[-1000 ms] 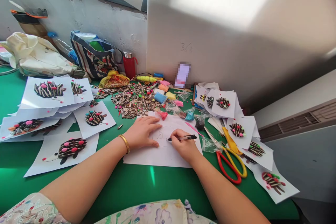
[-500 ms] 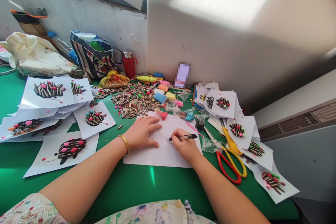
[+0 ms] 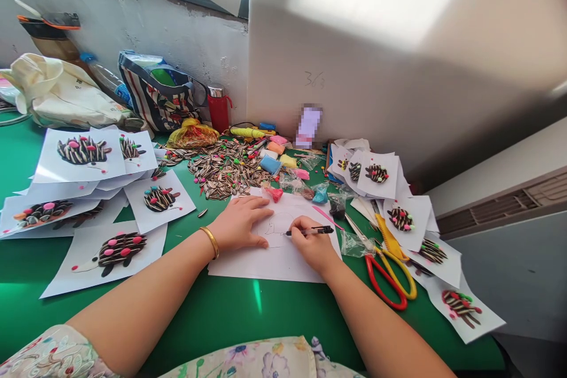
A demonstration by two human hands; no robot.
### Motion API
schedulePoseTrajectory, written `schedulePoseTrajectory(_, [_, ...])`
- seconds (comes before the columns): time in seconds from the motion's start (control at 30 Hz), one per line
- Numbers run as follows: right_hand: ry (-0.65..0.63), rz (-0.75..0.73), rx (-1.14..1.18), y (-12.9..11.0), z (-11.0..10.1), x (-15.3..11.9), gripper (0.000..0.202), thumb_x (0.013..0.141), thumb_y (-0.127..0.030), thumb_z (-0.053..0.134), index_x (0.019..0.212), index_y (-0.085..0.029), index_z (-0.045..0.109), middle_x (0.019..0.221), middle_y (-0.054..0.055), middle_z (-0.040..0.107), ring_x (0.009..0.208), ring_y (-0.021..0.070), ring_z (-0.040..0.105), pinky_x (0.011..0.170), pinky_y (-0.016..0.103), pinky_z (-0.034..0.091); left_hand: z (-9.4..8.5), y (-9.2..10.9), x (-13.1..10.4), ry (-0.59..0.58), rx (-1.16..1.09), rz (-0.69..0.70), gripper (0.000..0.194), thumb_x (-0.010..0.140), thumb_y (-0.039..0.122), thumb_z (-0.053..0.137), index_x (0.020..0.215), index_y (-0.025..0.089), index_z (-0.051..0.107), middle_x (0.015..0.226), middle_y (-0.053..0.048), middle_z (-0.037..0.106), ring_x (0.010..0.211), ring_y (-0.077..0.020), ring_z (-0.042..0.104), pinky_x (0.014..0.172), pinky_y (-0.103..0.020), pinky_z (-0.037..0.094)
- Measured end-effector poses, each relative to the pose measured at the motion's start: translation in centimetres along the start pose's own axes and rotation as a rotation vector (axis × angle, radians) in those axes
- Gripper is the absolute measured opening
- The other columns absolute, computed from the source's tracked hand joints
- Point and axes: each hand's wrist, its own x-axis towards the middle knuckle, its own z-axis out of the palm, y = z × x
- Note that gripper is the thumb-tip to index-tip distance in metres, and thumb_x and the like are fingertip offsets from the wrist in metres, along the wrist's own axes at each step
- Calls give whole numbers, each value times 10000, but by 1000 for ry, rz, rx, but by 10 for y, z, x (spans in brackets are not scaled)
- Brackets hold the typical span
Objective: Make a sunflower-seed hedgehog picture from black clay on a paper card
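White paper (image 3: 266, 266) lies in front of me on the green table, with thin dark lines drawn on it. My left hand (image 3: 239, 223) rests flat across the paper's left side, fingers spread. Closed around a black pen (image 3: 319, 230), my right hand (image 3: 310, 243) sits on the paper's right part, with the pen's tip at the drawn lines. Just beyond the paper are a heap of striped sunflower seeds (image 3: 225, 168) and small packets of coloured clay, among them a blue one (image 3: 270, 165) and a black one (image 3: 337, 207).
Scissors (image 3: 390, 277) with red and yellow handles and a yellow craft knife (image 3: 390, 237) lie right of the paper. Sheets with seed hedgehogs (image 3: 121, 251) spread at left, and more cards (image 3: 401, 220) at right. A red flask (image 3: 218, 109), a striped bag (image 3: 157, 94) and a phone (image 3: 309, 127) stand at the back.
Almost nothing differs. My right hand and the pen have shifted very slightly over the drawing, while my left hand stays in place.
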Motion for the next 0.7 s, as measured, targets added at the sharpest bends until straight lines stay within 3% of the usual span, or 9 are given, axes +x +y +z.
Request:
schedulePoseTrajectory(0.27, [96,29,30,11,-10,6,139,782,-265,475,710,-223,586,671,-4,610,665,184,550,592,280,391,-1,1,0,-3,-10,-2,773,668,645,731,1355,346,541,1507,-54,432,1372,-340,366,1115,-507,246])
schedulePoseTrajectory(0.7, [54,35,11,15,-9,8,147,782,-281,481,719,-223,602,681,-5,611,672,181,549,611,280,409,-1,0,-1,7,-18,5,776,664,646,732,1354,351,538,1503,-52,436,1366,-349,372,1115,-501,244])
